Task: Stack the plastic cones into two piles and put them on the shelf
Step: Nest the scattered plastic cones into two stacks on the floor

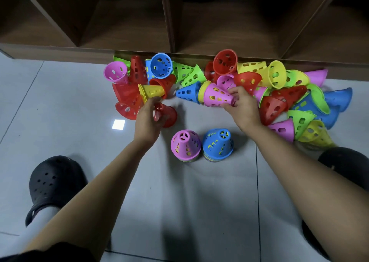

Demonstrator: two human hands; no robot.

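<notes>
Down at the near left, a black clog is planted on the grey tiled floor. Just ahead, between the two forearms, stand two piles side by side, upright and almost touching: a pink-topped pile on the left and a blue-topped pile on the right. Beyond them the left hand has its fingers curled round the narrow end of a red cone, tilted just off the floor. The right hand pinches the tip of a pink cone lying on its side, with a yellow cone nested in it, rim showing. Farther out, the loose cones sprawl in a jumble of red, yellow, green, blue and pink, right against the foot of the brown wooden shelf.
</notes>
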